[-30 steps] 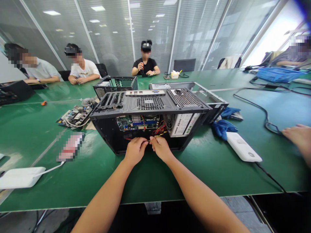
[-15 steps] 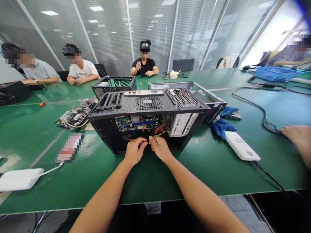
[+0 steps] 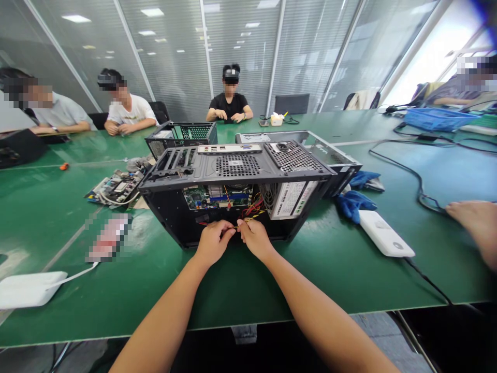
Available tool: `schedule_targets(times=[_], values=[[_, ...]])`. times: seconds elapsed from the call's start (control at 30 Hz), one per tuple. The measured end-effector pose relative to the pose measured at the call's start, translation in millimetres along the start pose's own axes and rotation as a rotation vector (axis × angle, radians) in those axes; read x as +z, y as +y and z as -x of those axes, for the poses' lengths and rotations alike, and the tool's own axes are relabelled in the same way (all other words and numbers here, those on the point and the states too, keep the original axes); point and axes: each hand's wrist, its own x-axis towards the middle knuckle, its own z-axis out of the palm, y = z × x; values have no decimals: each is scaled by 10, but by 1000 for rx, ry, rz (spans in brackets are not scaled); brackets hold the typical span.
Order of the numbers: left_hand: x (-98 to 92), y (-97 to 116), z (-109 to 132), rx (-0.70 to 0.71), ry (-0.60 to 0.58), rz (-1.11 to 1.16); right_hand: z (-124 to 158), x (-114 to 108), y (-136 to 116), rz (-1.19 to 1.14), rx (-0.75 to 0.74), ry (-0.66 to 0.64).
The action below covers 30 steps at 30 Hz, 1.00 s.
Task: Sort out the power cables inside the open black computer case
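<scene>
An open black computer case [image 3: 209, 168] lies in front of me with its perforated rear panel facing up. Inside it show a green motherboard [image 3: 200, 198] and a power supply [image 3: 293, 199] with a white label. Red and yellow cables [image 3: 254, 208] hang from the supply. At the case's open side, my left hand [image 3: 214, 239] pinches a thin yellow-and-black cable between thumb and forefinger. Close beside it, my right hand [image 3: 253, 235] grips the same cable [image 3: 248, 219]. The cable's ends are hidden by my fingers and the case.
Loose circuit boards [image 3: 118, 186] lie left of the case, near a phone [image 3: 111, 237] and a white power bank [image 3: 33, 289]. To the right are blue gloves [image 3: 355, 204] and another white power bank [image 3: 384, 234]. More cases stand behind. Several people sit around the green table [image 3: 330, 274].
My hands keep their pinch on the cable, almost unmoved. Across the table, the person in black has lowered a raised hand to the tabletop. The view has shifted slightly.
</scene>
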Motion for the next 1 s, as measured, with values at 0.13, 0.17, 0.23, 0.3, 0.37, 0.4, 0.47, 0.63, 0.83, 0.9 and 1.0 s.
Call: schedule_targets(times=[0.13,0.17,0.23,0.3,0.37,0.4,0.47,0.63,0.83,0.9,1.0], values=[[13,-45,13,85,-4,-107,8,-10,-18,28,7,8],[11,-44,14,91,-8,-126,12,-12,-23,33,5,9],[3,-23,10,85,-24,-144,19,-13,-29,46,-8,3],[-9,11,1,60,-56,-115,23,-14,-30,60,-26,-5],[-21,41,-9,20,-100,-46,24,-15,-26,73,-41,-13],[-26,51,-12,-1,-120,-11,23,-15,-23,79,-45,-15],[-32,57,-16,-35,-138,32,21,-14,-15,90,-51,-14],[-37,20,-11,6,-62,-60,20,-6,-9,92,-55,-4],[-23,11,-7,54,-24,-90,30,-5,-39,72,-34,-4],[-17,16,-12,33,-50,-60,33,-8,-48,76,-36,-9],[-17,25,-26,27,-87,-19,34,-11,-51,94,-49,-15]])
